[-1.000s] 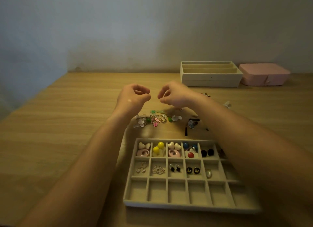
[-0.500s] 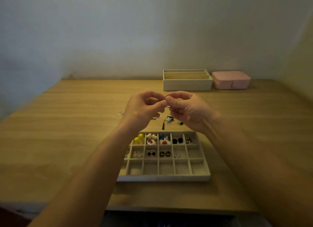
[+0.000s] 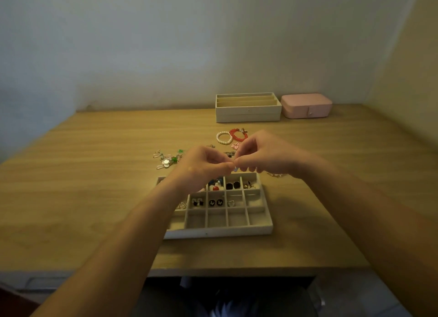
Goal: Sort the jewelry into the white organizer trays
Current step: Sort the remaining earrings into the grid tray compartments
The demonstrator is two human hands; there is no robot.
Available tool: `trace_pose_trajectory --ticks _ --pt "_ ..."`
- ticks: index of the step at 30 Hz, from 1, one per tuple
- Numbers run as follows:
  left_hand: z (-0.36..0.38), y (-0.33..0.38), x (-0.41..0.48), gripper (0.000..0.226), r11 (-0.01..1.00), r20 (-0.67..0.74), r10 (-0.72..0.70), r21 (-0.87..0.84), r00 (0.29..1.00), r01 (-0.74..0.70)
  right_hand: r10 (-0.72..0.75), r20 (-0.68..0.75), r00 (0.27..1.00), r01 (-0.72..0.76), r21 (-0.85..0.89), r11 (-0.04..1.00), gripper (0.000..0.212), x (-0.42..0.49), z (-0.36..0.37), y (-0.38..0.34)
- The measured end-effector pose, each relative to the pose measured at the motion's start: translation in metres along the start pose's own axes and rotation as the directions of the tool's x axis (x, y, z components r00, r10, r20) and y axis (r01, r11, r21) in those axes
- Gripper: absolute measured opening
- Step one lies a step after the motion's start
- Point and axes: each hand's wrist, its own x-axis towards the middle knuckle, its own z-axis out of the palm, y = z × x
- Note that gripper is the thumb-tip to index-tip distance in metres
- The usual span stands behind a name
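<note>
**Hands still joined above the white tray [image 3: 220, 231]; a pearl bracelet [image 3: 224, 138] is now in view.**
On the surface [image 3: 94, 198], the tray holds earrings in its far cells. Over its far edge, the left hand [image 3: 203, 167] and right hand [image 3: 265, 158] each pinch, grip narrow, one tiny pale piece [image 3: 234, 169].
</note>
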Motion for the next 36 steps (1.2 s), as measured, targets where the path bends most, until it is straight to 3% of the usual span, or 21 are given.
trace_pose_trajectory --ticks 6,13,25,30,36 --pt "0.000 -0.011 -0.004 0.004 0.984 -0.037 0.089 0.159 0.995 -0.082 0.047 0.086 0.995 -0.047 -0.003 0.999 0.003 -0.008 0.004 0.015" --pt "0.003 -0.023 -0.017 0.026 0.895 0.092 0.141 0.414 0.986 -0.166 0.050 0.099 0.994 -0.043 -0.066 0.997 0.003 -0.010 0.026 0.027" --pt "0.004 -0.030 -0.023 0.026 0.868 0.122 0.163 0.455 0.979 -0.201 0.015 0.084 0.996 0.027 -0.471 0.882 0.012 -0.014 0.042 0.011" --pt "0.003 -0.028 -0.028 0.029 0.837 0.175 0.138 0.506 0.975 -0.209 -0.017 0.073 0.997 0.047 -0.441 0.896 0.025 -0.018 0.033 0.009" --pt "0.007 -0.022 -0.031 0.031 0.757 0.224 0.157 0.598 0.962 -0.263 -0.037 0.218 0.975 0.139 -0.473 0.870 0.032 -0.024 0.021 0.012"
